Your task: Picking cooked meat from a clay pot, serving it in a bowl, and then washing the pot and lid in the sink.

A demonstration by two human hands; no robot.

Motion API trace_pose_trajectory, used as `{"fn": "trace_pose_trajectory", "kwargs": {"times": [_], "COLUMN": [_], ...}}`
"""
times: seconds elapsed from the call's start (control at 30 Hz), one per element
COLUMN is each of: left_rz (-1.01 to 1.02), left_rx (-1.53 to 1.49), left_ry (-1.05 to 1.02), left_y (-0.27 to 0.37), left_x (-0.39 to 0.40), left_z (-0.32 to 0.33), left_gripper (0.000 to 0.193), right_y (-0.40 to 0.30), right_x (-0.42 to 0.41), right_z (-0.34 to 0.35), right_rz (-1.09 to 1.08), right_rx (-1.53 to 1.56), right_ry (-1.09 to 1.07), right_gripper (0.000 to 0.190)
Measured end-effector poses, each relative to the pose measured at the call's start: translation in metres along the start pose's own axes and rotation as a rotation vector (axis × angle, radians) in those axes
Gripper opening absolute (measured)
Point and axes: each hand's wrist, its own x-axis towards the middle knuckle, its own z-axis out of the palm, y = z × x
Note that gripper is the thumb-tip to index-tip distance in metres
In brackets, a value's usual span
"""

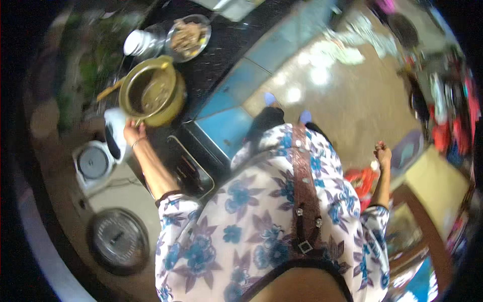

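My left hand [134,133] grips the near edge of a yellow-green cooking pot [171,96], at what looks like its side handle. Brownish food lies inside the pot, which stands on a dark counter. Beyond its far left side, a wooden utensil handle [110,89] juts out. Far off to the right, my right hand [383,153] hangs away from the counter with its fingers curled. Something small and dark shows at its fingertips, but blur hides whether that is a held object.
Behind the pot are a clear jar with a white lid [133,43] and a bowl of food pieces [188,39]. A black cooktop [190,166], a white appliance [92,162] and a round dark lid-like object [119,241] lie nearer. Pale cloth [343,53] is on the floor.
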Motion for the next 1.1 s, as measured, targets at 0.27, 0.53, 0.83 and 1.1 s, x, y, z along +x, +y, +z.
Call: {"fn": "trace_pose_trajectory", "kwargs": {"times": [0.27, 0.53, 0.83, 1.1], "left_rz": [0.034, 0.080, 0.039, 0.039], "left_rx": [-0.193, -0.337, -0.312, -0.391], "left_ry": [0.073, 0.079, 0.127, 0.109], "left_y": [0.006, -0.004, 0.006, 0.013], "left_x": [-0.064, -0.075, -0.074, -0.074], "left_z": [0.002, -0.007, 0.001, 0.001], "left_gripper": [0.013, 0.017, 0.018, 0.013], "right_y": [-0.430, -0.630, -0.654, -0.626], "right_x": [-0.067, -0.074, -0.088, -0.107], "right_z": [0.201, 0.367, 0.467, 0.475], "right_rz": [-1.014, -1.096, -0.287, -0.514], "right_rx": [-0.428, -0.522, -1.017, -1.079], "right_ry": [-0.123, -0.477, -1.025, -0.953], "right_gripper": [0.049, 0.056, 0.042, 0.024]}}
